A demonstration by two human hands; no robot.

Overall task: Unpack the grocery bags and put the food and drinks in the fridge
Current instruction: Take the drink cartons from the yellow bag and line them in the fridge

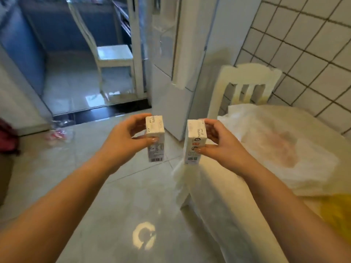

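My left hand (125,137) grips a white drink carton (155,137) by its top, upright, above the floor. A second white carton (195,142) stands upright in my right hand (218,141), held near its top, just left of the table edge. Both cartons show barcodes low on their sides. Ahead stands the white fridge (171,76) with its doors closed. A white plastic grocery bag (275,149) lies on the table to my right, and a yellow bag (338,211) lies beside it at the frame's right edge.
The table (218,205) wears a white cover. A white chair (247,80) stands behind it against the tiled wall. Another white chair (112,57) sits beyond a glass sliding door. Clear wrapping (58,130) lies on the tiled floor at left.
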